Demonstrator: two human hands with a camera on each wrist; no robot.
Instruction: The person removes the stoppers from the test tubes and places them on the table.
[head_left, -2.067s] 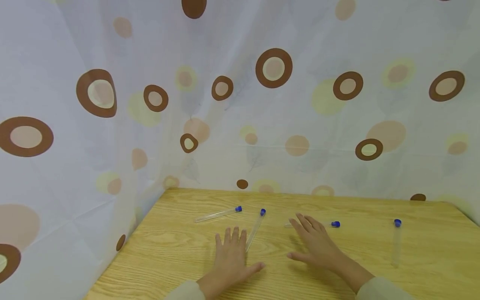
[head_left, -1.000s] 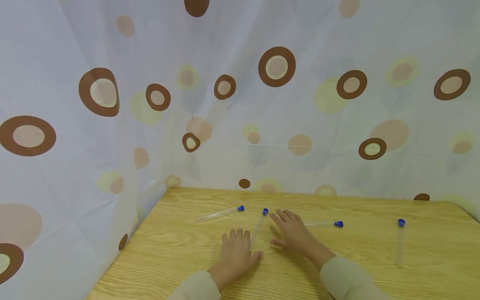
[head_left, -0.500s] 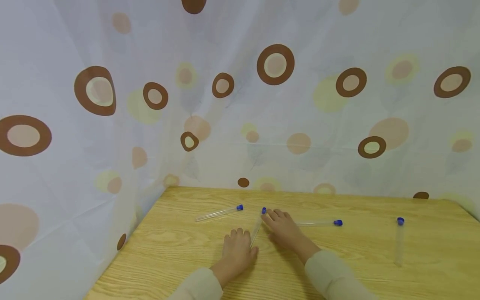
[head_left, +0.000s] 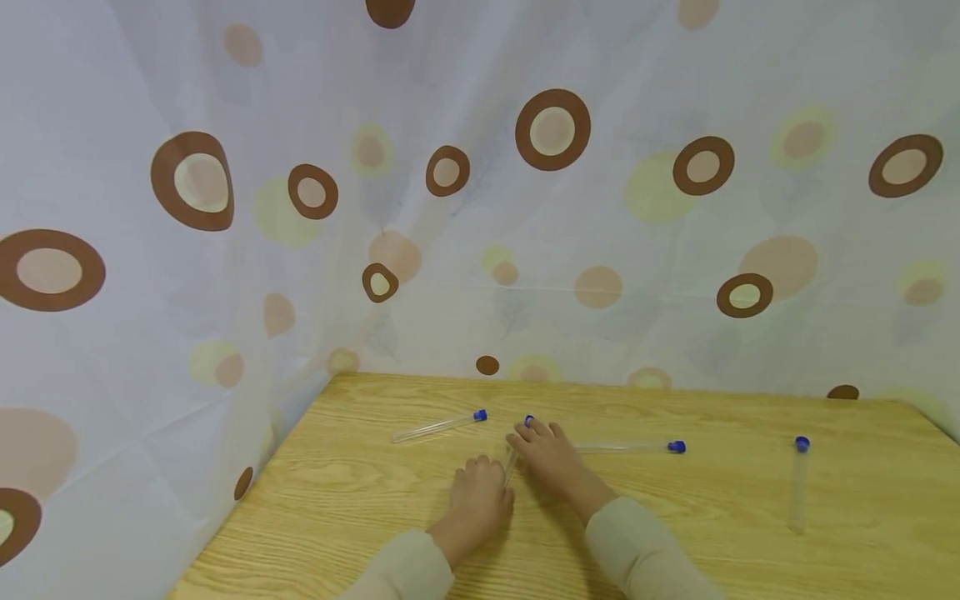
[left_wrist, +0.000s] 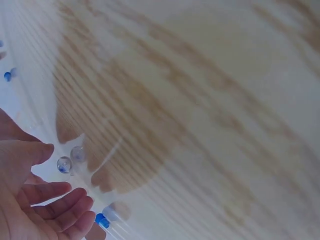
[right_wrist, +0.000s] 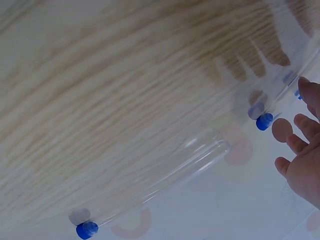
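Note:
A clear test tube [head_left: 512,468] with a blue cap [head_left: 529,421] lies slantwise on the table, cap at the far end. At its near end, my left hand [head_left: 480,496] has bent fingers; in the left wrist view, the tube's rounded end [left_wrist: 64,165] shows in the gap between thumb and fingers. My right hand [head_left: 551,454] overlaps the cap end in the head view and hides the tube's upper part. The right wrist view has its loosely bent fingers [right_wrist: 296,143] spread, beside a blue cap [right_wrist: 265,121]. A second test tube [head_left: 618,448] extends rightward from near the right hand.
Another blue-capped test tube [head_left: 435,428] lies at the back left. Farther right, one more tube [head_left: 799,492] points toward me. The wooden table [head_left: 315,517] has a glossy surface. A dotted white curtain [head_left: 435,333] hangs along its back and left side.
My right hand has moved left, off the sideways tube and over the cap end of the slanting tube. My left hand's spread fingers have drawn in beside that tube's near end. The tubes look unmoved.

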